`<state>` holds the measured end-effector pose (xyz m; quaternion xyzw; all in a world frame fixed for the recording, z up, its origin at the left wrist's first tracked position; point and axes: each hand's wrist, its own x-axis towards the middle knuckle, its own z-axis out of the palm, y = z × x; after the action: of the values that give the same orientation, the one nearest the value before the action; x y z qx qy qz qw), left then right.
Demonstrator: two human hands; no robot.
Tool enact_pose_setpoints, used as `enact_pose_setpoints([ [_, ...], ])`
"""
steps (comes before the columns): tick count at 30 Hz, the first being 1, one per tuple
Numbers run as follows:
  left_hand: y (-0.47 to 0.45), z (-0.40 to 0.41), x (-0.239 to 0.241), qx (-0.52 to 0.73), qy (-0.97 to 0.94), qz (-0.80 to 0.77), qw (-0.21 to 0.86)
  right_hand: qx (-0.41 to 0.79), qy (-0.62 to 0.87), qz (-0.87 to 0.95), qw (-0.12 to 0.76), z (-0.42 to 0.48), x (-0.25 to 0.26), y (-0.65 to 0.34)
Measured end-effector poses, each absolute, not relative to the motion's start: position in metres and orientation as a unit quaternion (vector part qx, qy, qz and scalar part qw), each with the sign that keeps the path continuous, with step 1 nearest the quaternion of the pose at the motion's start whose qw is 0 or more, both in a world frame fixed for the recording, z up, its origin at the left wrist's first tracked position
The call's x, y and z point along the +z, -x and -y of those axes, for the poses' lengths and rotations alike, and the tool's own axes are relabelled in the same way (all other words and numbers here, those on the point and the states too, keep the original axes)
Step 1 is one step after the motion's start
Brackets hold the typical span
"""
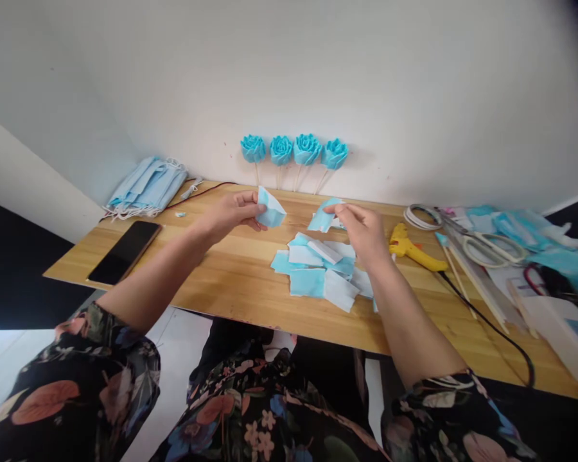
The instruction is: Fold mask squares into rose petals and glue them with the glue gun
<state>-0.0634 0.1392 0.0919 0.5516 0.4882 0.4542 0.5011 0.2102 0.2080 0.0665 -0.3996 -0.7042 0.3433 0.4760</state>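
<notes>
Left hand: fingers pinched on a folded blue-and-white fabric piece, held just above the tabletop. Right hand: fingers closed on a second blue fabric piece, thumb side hidden. Both pieces are thin, soft, creased, roughly square. Beneath and between the hands lies a loose pile of cut squares, flat, overlapping. Four blue fabric roses on sticks lean against the wall. Yellow glue gun just right of the right hand; stacked face masks and phone far left.
</notes>
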Motion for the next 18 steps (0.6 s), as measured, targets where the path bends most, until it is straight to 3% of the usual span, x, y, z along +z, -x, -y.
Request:
enact_pose_setpoints([
  [7,-0.003,-0.159,0.071,0.497,-0.524,-0.435,0.538,0.278,0.315,0.856,0.300,-0.212,0.081,-0.209],
  [18,-0.023,-0.159,0.043,0.492,-0.536,-0.480,0.489,0.270,0.356,0.812,0.377,-0.210,0.045,-0.212],
])
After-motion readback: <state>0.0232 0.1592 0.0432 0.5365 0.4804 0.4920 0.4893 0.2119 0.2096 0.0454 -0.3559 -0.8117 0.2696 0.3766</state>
